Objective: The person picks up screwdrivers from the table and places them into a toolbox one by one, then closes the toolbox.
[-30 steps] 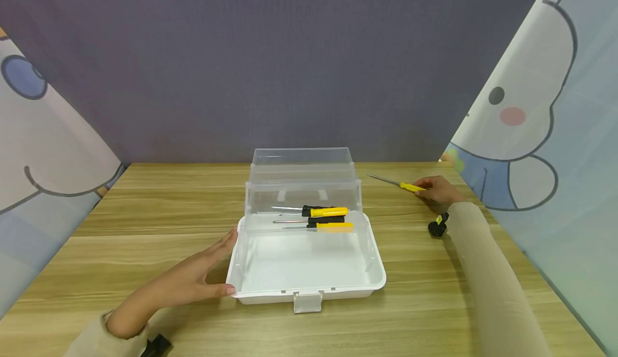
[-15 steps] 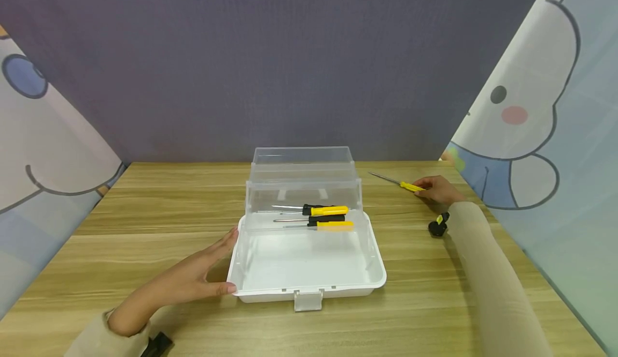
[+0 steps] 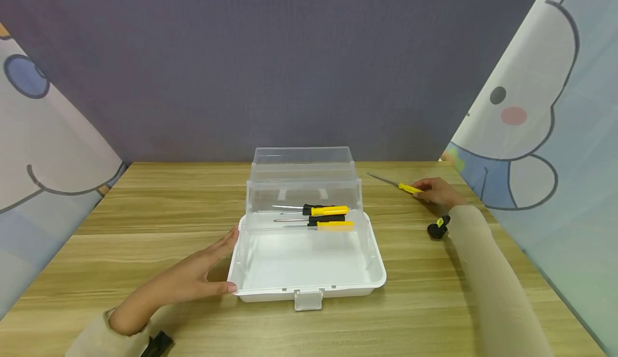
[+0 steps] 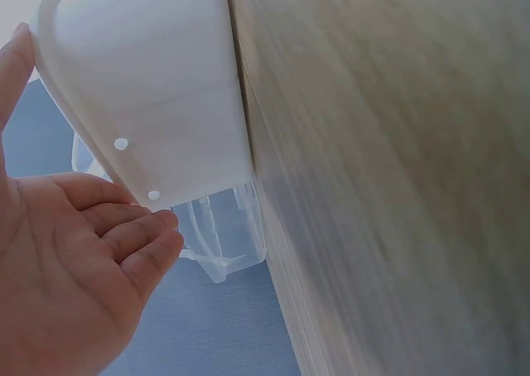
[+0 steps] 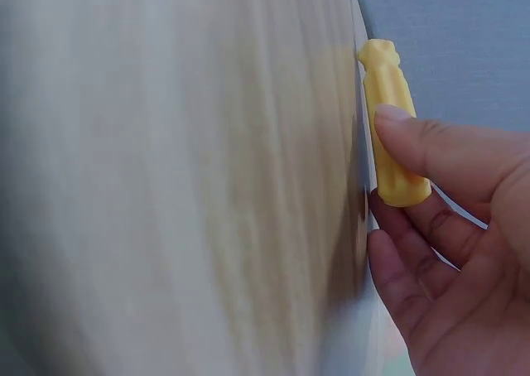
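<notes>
In the head view my right hand (image 3: 438,193) pinches the yellow handle of a screwdriver (image 3: 408,188) at the back right of the table. Its metal shaft points to the back left. The right wrist view shows my thumb on that yellow handle (image 5: 389,148), close to the wood. My left hand (image 3: 195,276) touches the left side of a white plastic box (image 3: 379,263), thumb at the front corner and the other fingers further back. In the left wrist view those fingers lie loosely against the box wall (image 4: 157,103). The clear lid (image 3: 304,172) is raised.
Several screwdrivers (image 3: 330,211) with yellow or black handles lie in the back part of the box, seen through the clear lid. A latch (image 3: 308,300) hangs at the box front. A grey panel (image 3: 309,67) stands behind the wooden table (image 3: 159,201).
My right hand and the yellow screwdriver have shifted very slightly to the left. The left hand still touches the box, and the box has stayed in place.
</notes>
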`<move>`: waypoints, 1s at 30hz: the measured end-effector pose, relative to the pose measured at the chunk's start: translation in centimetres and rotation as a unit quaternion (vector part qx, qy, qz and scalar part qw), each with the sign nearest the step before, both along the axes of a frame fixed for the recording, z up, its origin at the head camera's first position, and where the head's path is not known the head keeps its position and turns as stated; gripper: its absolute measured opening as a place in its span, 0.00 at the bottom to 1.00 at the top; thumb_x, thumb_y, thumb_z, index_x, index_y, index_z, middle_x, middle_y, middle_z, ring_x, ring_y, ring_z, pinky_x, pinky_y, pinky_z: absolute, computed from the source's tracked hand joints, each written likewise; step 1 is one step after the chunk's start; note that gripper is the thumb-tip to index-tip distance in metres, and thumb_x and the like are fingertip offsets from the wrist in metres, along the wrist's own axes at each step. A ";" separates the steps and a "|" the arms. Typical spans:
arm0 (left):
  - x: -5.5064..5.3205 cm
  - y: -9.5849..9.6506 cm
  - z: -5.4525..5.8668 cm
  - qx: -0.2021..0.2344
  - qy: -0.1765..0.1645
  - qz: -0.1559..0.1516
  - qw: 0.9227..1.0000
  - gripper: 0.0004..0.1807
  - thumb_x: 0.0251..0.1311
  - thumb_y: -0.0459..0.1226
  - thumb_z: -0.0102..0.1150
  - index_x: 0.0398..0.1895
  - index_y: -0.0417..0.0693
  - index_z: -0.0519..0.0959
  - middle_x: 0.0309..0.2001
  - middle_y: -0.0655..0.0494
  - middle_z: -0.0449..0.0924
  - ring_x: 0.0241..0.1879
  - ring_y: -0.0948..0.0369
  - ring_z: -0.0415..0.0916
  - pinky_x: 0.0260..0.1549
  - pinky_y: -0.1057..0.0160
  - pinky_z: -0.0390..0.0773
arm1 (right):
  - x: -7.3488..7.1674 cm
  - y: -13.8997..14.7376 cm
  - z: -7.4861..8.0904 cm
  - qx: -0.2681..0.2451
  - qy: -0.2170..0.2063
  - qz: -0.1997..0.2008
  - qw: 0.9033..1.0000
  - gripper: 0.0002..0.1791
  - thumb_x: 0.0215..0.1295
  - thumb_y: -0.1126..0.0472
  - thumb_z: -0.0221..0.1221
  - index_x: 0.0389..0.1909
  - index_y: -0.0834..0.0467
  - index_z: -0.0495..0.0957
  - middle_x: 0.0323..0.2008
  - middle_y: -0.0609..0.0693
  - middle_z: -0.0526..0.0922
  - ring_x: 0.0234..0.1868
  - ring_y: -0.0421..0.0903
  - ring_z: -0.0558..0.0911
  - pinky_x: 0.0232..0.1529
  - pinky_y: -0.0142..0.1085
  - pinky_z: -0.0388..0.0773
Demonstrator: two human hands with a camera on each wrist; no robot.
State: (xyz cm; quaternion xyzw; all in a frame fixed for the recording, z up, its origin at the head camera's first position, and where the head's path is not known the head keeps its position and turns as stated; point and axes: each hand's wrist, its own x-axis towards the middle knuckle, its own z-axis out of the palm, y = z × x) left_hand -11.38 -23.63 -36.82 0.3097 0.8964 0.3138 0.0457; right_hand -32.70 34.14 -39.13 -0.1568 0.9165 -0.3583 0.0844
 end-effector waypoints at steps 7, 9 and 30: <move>0.0 0.0 0.1 0.010 -0.007 -0.004 1.000 0.51 0.56 0.51 0.62 0.74 0.41 0.45 0.73 0.41 0.40 0.68 0.39 0.45 0.59 0.83 0.41 | 0.0 -0.2 -0.4 -0.002 -0.004 -0.010 1.000 0.21 0.64 0.58 0.59 0.51 0.70 0.76 0.44 0.61 0.80 0.42 0.45 0.77 0.41 0.32 0.73; 0.0 0.0 0.0 0.009 -0.005 -0.005 1.000 0.51 0.56 0.51 0.62 0.74 0.40 0.45 0.73 0.40 0.40 0.68 0.38 0.46 0.59 0.83 0.40 | 0.1 -0.3 -0.5 0.018 -0.003 -0.017 1.000 0.22 0.65 0.58 0.59 0.52 0.71 0.75 0.47 0.64 0.79 0.44 0.48 0.77 0.44 0.33 0.73; -0.3 0.1 -0.2 -0.002 -0.009 0.005 1.000 0.53 0.54 0.52 0.64 0.73 0.39 0.46 0.73 0.40 0.41 0.69 0.38 0.47 0.59 0.83 0.40 | 2.4 -0.7 -0.3 -0.061 -0.013 -0.076 0.995 0.24 0.65 0.57 0.58 0.54 0.72 0.73 0.48 0.61 0.80 0.38 0.33 0.75 0.39 0.25 0.72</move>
